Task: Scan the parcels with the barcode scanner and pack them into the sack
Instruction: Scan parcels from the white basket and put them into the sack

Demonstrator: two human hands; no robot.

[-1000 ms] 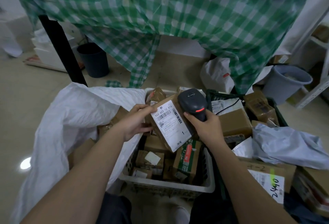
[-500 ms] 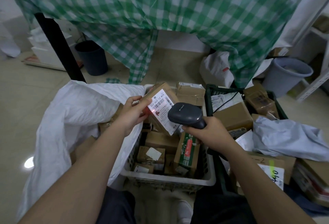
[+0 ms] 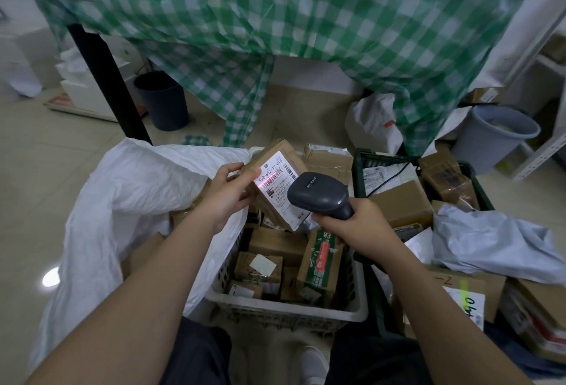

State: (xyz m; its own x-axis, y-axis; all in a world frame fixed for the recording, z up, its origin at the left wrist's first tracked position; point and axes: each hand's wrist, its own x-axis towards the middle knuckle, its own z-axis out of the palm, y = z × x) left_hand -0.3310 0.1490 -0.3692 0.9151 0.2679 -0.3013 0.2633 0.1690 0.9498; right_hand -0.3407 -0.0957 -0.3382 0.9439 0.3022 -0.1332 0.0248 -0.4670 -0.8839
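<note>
The left hand (image 3: 228,193) pinches a brown parcel (image 3: 277,184) by its left edge, thumb on the labelled face and the other fingers curled behind it. The parcel is tilted, its white label turned up toward the camera, and a red scan line lies across the barcode near the thumb. The left forearm runs in from the near left, wrist slightly bent over the white crate (image 3: 337,312).

The right hand (image 3: 356,225) is wrapped round the handle of the dark scanner (image 3: 318,194), fingers clenched on it. The scanner's head points left and away at the label, just beside the parcel's near right corner. The right forearm comes in from the near right, angled toward the middle.

The parcel is held above the far end of the crate, which is filled with more small cartons. The white sack (image 3: 134,197) lies open to the left of the crate, touching its left side, with brown boxes showing in its mouth. A green crate (image 3: 360,167) of parcels stands to the right, and a grey mailer (image 3: 496,240) lies on boxes near it. A green checked cloth (image 3: 275,32) hangs across the far side.
</note>
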